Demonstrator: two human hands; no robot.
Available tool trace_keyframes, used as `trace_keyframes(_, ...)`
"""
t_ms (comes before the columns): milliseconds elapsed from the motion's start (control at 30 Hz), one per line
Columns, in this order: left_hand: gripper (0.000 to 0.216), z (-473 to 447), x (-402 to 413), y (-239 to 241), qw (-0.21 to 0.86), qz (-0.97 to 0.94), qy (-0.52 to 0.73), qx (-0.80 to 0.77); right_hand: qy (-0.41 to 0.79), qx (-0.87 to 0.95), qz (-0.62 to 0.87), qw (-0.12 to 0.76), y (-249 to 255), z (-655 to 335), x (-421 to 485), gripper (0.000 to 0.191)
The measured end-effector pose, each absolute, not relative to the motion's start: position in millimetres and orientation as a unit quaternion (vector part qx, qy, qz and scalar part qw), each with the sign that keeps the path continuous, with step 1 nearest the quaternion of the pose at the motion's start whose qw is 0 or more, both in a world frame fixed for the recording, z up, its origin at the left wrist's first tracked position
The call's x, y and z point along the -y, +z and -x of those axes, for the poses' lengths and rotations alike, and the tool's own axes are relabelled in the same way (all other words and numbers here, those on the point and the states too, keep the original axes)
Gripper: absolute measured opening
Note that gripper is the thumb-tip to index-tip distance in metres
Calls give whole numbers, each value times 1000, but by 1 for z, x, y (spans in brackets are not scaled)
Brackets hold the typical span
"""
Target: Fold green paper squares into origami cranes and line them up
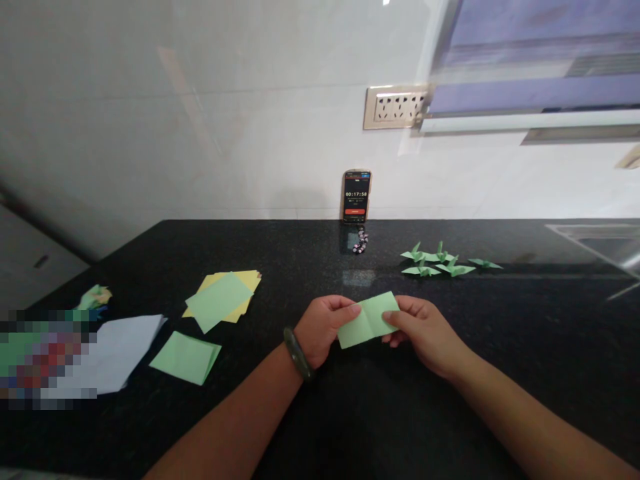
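A folded green paper (369, 321), a rectangle with a crease across its middle, is held up over the black counter between both hands. My left hand (323, 330), with a dark bangle at the wrist, pinches its left end, thumb on top. On the right end, my right hand (417, 327) grips it the same way; the fingers underneath are partly hidden. Several folded green paper cranes (454, 268) stand to the right, beyond my right hand. Left of my left hand lies a folded green sheet (184, 357), and behind it green paper (220, 301) rests on yellow sheets (247, 310).
A phone (357, 197) showing a timer leans against the wall, a beaded strap (361, 241) before it. White paper (125, 350) and a crumpled green piece (94, 298) lie at the left of the counter (310, 427). A socket panel (397, 107) is on the wall.
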State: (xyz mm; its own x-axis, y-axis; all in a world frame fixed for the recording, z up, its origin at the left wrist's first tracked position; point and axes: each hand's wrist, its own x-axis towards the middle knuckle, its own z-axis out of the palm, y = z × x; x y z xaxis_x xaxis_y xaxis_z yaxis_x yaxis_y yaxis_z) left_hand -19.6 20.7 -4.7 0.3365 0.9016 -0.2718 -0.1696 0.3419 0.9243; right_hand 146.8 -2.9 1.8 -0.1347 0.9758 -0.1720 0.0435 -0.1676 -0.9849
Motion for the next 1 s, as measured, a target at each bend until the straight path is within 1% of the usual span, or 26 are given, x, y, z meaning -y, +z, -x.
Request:
trace_keyframes(100,23,22,-22,0,665,-463,375,-451,565,508,505,409,3,-148,3,17)
trace_keyframes(200,22,22,-22,2,634,-488,370,-472,555,495,517,424,1,-149,3,21)
trace_keyframes(267,26,21,-22,2,646,-454,405,-461,553,473,520,447,-1,-148,2,22)
trace_keyframes(333,33,20,-21,0,679,-411,428,-432,558,437,513,485,-2,-147,1,24)
trace_keyframes(433,32,18,-19,-3,727,-393,403,-392,578,388,497,518,-3,-143,1,30)
trace_keyframes(533,31,17,-17,-6,734,-408,388,-380,595,389,489,505,-3,-140,4,34)
trace_keyframes(667,31,16,-16,-8,717,-418,398,-391,595,466,481,444,-3,-138,7,32)
trace_keyframes(733,27,16,-16,-7,713,-409,416,-389,574,508,479,428,-2,-140,8,28)
trace_keyframes(867,24,15,-18,-3,707,-391,439,-394,466,570,475,482,1,-146,8,18)
trace_keyframes(933,24,15,-18,-2,688,-404,438,-414,411,616,461,489,2,-150,9,17)
trace_keyframes(1000,22,16,-18,-2,658,-425,441,-438,386,639,461,480,2,-152,11,18)
